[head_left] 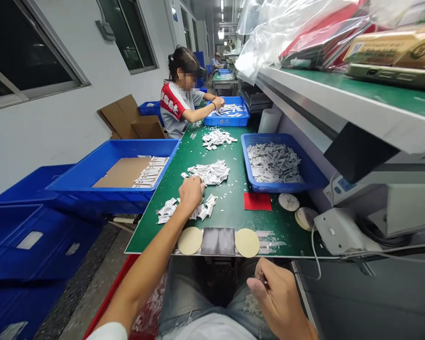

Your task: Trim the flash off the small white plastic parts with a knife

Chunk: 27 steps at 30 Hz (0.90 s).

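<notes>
My left hand [190, 192] reaches out over the green table [233, 208], fingers curled down onto a heap of small white packets [209, 172]. More white packets [184, 210] lie scattered under and beside the wrist. My right hand [276, 295] rests low over my lap below the table edge, fingers curled in a loose fist round something small I cannot make out.
A blue basket [306, 165] of white packets stands at right. A blue crate [106, 189] with cardboard sits at left, more crates beyond. Another packet heap [216, 138], a red card [257, 201], round discs [247, 242]. A seated person [180, 101] works at a blue tray [228, 118]. Shelf overhead right.
</notes>
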Available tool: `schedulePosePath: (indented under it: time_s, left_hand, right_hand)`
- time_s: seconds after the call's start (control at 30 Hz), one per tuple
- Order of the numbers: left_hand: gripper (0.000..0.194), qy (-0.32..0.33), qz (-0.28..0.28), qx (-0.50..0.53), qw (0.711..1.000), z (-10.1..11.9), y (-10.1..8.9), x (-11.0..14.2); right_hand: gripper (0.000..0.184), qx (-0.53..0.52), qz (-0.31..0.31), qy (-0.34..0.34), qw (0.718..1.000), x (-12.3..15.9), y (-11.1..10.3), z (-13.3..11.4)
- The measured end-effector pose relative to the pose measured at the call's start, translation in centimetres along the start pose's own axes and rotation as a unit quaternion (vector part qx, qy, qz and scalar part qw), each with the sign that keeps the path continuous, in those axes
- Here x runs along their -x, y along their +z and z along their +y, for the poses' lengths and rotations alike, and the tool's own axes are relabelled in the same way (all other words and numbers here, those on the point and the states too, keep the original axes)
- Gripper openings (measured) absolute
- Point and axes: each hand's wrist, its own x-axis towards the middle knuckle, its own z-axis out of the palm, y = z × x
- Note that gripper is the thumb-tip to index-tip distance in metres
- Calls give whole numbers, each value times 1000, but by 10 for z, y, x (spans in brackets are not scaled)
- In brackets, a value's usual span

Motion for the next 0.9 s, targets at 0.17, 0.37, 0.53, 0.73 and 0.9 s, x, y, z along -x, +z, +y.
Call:
schedulePosePath:
  time_s: [0.17, 0.37, 0.53, 0.73, 0.9]
  left_hand:
    - [29, -15, 3, 128, 992, -2, -15, -10]
    - [49, -40, 39, 367, 928, -11, -46, 69]
    - [31, -117, 14, 662, 741, -8, -64, 129]
    - [28, -201, 17, 707, 678, 2, -74, 161]
    - [24, -161, -62, 693, 700, 16, -82, 183]
  right_hand:
    - [47, -29, -1, 26, 999, 0, 1, -1]
    - [45, -79, -56, 72, 993, -14, 13, -7]
    - [45, -103, -111, 43, 988, -31, 31, -28]
    - [28, -54, -140, -16, 989, -49, 40, -48]
    - [34, 51, -106, -134, 984, -64, 42, -56]
